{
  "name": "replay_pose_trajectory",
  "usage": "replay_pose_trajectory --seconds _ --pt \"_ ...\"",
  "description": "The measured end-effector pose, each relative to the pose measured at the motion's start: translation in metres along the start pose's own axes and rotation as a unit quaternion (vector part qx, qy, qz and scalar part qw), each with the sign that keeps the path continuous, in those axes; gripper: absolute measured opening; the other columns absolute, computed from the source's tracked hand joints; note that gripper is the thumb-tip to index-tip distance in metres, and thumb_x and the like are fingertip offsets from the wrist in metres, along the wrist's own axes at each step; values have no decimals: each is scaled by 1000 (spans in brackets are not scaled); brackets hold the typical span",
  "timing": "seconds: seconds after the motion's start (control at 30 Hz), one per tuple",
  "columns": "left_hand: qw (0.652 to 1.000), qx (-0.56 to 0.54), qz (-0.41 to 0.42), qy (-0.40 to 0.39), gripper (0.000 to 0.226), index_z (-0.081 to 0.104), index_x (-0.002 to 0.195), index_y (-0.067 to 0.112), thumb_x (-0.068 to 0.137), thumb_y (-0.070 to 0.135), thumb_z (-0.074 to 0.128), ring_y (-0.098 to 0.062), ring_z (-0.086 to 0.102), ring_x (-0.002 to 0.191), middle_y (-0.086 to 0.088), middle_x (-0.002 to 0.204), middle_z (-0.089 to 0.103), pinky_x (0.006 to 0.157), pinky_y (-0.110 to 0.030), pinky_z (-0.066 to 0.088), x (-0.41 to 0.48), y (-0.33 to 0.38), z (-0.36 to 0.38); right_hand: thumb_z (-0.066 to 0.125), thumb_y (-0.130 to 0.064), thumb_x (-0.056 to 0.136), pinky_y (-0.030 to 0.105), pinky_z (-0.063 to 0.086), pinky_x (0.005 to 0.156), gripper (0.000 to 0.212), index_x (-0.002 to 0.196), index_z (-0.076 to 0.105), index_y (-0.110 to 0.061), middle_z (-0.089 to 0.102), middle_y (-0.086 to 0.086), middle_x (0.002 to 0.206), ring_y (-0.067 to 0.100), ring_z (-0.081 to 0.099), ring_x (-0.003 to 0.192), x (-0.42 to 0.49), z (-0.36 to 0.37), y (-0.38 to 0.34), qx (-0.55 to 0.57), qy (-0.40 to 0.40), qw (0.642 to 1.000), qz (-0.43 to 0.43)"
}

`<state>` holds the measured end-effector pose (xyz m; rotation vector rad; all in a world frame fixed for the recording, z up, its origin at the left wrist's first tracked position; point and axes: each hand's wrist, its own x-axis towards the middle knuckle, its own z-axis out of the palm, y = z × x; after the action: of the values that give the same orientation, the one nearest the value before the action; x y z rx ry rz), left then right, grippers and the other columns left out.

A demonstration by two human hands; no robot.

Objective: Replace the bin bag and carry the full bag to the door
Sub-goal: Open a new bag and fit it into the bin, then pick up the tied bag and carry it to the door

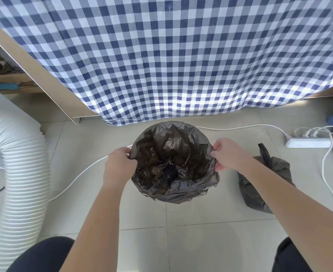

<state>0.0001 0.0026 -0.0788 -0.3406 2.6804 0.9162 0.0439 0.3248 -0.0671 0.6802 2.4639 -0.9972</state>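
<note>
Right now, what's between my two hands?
In the head view, the open mouth of the black bin bag spans the gap; the left hand and right hand each pinch its rim on opposite sides.

Two hands [119, 165] [229, 154], two black bags [173, 173] [249, 195], one ribbed hose [22, 173], one power strip [306, 142], one checked cloth [171, 55].

Pale tiled floor [201, 242], grey joints, is carrying:
- bin bag [173, 163], dark and crinkled, is standing open at the centre and hiding whatever bin it is lining;
- full bag [253, 195], dark and knotted at the top, is sitting just to its right, apart from it;
- white cable [220, 128] is running over the tiles behind the bin bag;
- power strip [306, 142] is lying at far right, with white leads trailing off;
- ribbed white hose [22, 173] is curving along the left edge.
</note>
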Motion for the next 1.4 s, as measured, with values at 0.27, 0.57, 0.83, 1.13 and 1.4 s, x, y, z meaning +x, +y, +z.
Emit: replay_pose_trajectory --seconds 0.27,0.57,0.83,1.13,1.4 --pt "999 -10 36 -16 36 77 104 31 83 8 58 -26 69 76 1 78 75 75 -36 61 0 0 -1 54 -11 104 48 66 76 8 110 56 -7 78 20 88 32 80 67 1 5 0 29 -22 999 25" --pt "998 10 51 -25 34 78 99 31 85 8 57 -26 70 80 0 81 76 75 -34 57 1 -4 5 55 -12 106 47 66 78 10 115 56 -8 77 18 94 33 80 72 0 2 5 54 -38 997 30" --pt "998 30 50 -23 30 78 117 20 93 13 63 -25 67 79 -4 87 77 73 -31 48 3 -5 6 54 -14 106 44 67 77 12 116 57 -8 77 16 94 30 80 72 -5 5 8 60 -22 998 14" --pt "976 -6 209 53 38 66 139 23 102 28 63 -24 62 123 -2 134 68 109 -39 48 -29 87 25 70 -28 96 28 64 57 17 101 67 -12 73 9 85 21 72 53 -12 -37 46 89 84 992 8" --pt "911 30 386 -139 28 69 128 26 104 17 57 -10 60 121 7 131 67 103 -20 37 -47 199 128 68 -15 88 45 62 81 4 85 66 -18 71 9 94 34 71 86 -20 -67 141 51 191 973 117"
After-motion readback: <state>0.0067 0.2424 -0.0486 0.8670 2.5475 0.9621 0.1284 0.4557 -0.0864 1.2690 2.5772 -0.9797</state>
